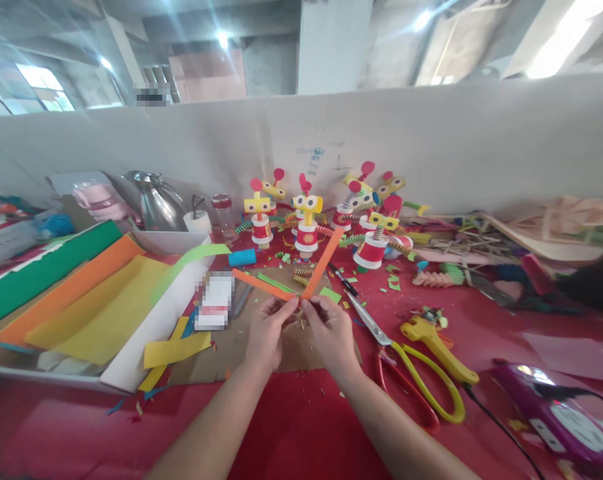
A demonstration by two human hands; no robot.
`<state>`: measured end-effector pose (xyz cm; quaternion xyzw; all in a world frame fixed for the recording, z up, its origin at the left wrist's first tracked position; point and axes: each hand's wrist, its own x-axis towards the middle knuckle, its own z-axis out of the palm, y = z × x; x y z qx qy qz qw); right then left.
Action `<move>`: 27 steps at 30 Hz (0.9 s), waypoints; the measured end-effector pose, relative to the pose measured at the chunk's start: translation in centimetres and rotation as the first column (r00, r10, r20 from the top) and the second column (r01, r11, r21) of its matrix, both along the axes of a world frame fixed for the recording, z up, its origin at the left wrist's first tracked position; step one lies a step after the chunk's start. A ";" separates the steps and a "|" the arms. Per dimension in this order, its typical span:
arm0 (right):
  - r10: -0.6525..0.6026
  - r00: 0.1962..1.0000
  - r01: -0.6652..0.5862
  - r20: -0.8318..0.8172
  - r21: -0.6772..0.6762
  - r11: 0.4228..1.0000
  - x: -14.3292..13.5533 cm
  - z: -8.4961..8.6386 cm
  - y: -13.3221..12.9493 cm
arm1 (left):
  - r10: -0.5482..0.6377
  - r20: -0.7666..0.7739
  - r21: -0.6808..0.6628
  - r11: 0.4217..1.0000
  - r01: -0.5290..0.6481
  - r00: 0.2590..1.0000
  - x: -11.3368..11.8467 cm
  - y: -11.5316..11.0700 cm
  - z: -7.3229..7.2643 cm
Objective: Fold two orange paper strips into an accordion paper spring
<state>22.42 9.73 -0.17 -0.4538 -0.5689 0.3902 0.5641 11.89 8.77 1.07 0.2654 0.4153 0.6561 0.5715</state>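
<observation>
Two orange paper strips (324, 261) spread in a V from my fingertips, one slanting up to the right and the other to the left. Their lower ends meet between my thumbs. My left hand (270, 328) pinches the left strip near the join, and my right hand (330, 328) pinches the join from the other side. Whether the strips are glued or folded there I cannot tell. Beneath my hands lies a brown cardboard sheet (206, 363). Behind the strips are a green paper strip (276, 283) and small coiled paper springs (302, 275).
Several paper-cup figures (307, 235) stand at the back. Scissors (376, 327) with yellow and red handles and a yellow glue gun (438, 347) lie right. A white box (146, 347) of coloured paper sits left, a metal jug (156, 203) behind it. Scraps litter the red table (301, 427).
</observation>
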 end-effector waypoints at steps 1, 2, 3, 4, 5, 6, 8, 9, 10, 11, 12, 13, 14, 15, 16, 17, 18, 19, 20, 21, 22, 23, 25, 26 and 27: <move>0.004 1.000 -0.004 0.024 0.012 1.000 0.0 -0.1 0.1 | 0.002 -0.006 0.006 1.000 -0.002 1.000 -0.1 0.0 0.0; 0.008 0.999 -0.009 0.039 0.019 1.000 0.0 -0.2 0.1 | -0.001 -0.009 0.010 1.000 0.001 1.000 -0.1 0.0 0.0; 0.011 0.999 -0.012 0.046 0.020 1.000 0.1 -0.2 0.1 | -0.006 -0.007 0.010 1.000 0.006 1.000 -0.2 0.0 0.1; 0.014 0.999 -0.015 0.050 0.019 1.000 0.1 -0.2 0.2 | -0.011 0.000 0.010 1.000 0.011 1.000 -0.1 0.0 0.1; 0.018 0.998 -0.019 0.053 0.020 1.000 0.2 -0.2 0.2 | -0.015 0.008 0.014 1.000 0.015 1.000 -0.1 0.0 0.1; 0.025 0.998 -0.026 0.055 0.021 0.999 0.2 -0.1 0.2 | -0.015 0.016 0.021 1.000 0.015 1.000 -0.1 0.0 0.0; 0.050 0.998 -0.050 0.047 0.017 0.999 0.4 0.1 0.2 | -0.005 0.026 0.041 0.999 0.004 1.000 0.0 0.0 0.0; 0.067 0.997 -0.068 0.036 0.011 0.998 0.4 0.2 0.2 | 0.003 0.031 0.050 0.999 -0.005 1.000 0.0 0.0 0.0; 0.082 0.996 -0.082 0.019 0.001 0.997 0.5 0.2 0.2 | 0.006 0.038 0.053 0.999 -0.008 0.999 0.1 0.0 -0.1; 0.094 0.996 -0.094 -0.003 -0.011 0.996 0.5 0.3 0.2 | 0.008 0.048 0.049 0.999 -0.010 0.999 0.1 0.0 -0.1; 0.104 0.994 -0.105 -0.032 -0.025 0.994 0.4 0.3 0.3 | 0.008 0.062 0.040 0.999 -0.011 0.998 0.1 0.1 -0.1; 0.114 0.991 -0.117 -0.067 -0.042 0.992 0.4 0.3 0.3 | 0.007 0.075 0.033 0.999 -0.009 0.997 0.1 0.1 -0.1; 0.123 0.987 -0.130 -0.106 -0.059 0.990 0.3 0.3 0.4 | 0.004 0.082 0.030 1.000 -0.007 0.997 0.1 0.2 -0.1; 0.130 0.981 -0.142 -0.147 -0.076 0.987 0.3 0.3 0.4 | 0.003 0.083 0.032 0.999 -0.005 0.997 0.1 0.2 -0.1; 0.136 0.973 -0.155 -0.187 -0.092 0.984 0.2 0.3 0.5 | 0.003 0.080 0.039 0.999 -0.006 0.997 0.1 0.2 -0.1; 0.140 0.965 -0.166 -0.222 -0.104 0.981 0.1 0.3 0.5 | 0.004 0.074 0.047 0.999 -0.008 0.997 0.1 0.2 -0.1; 0.143 0.958 -0.175 -0.248 -0.112 0.978 0.1 0.3 0.6 | 0.003 0.069 0.053 0.999 -0.007 0.998 0.1 0.3 -0.2; 0.144 0.953 -0.180 -0.266 -0.117 0.977 0.0 0.3 0.6 | 0.004 0.068 0.050 0.999 -0.007 0.998 0.1 0.3 -0.2; 0.147 0.951 -0.185 -0.273 -0.119 0.976 0.0 0.3 0.6 | 0.006 0.069 0.042 0.999 -0.009 0.998 0.0 0.3 -0.2; 0.147 0.950 -0.186 -0.274 -0.121 0.975 0.1 0.4 0.6 | 0.007 0.073 0.032 0.999 -0.010 0.997 0.0 0.3 -0.2; 0.145 0.952 -0.183 -0.270 -0.123 0.975 0.1 0.4 0.6 | 0.006 0.076 0.023 1.000 -0.008 0.997 -0.1 0.3 -0.1; 0.141 0.954 -0.179 -0.264 -0.126 0.976 0.2 0.5 0.6 | -0.001 0.071 0.018 1.000 0.000 0.997 -0.2 0.3 -0.1; 0.130 0.958 -0.168 -0.256 -0.133 0.977 0.3 0.5 0.6 | -0.050 0.022 0.010 0.999 0.050 0.999 -0.3 0.2 0.0; 0.124 0.959 -0.163 -0.255 -0.135 0.977 0.4 0.6 0.6 | -0.080 -0.016 -0.001 0.997 0.080 0.997 -0.3 0.1 0.1; 0.119 0.960 -0.158 -0.253 -0.136 0.978 0.4 0.6 0.6 | -0.102 -0.057 -0.019 0.995 0.101 0.993 -0.3 0.0 0.1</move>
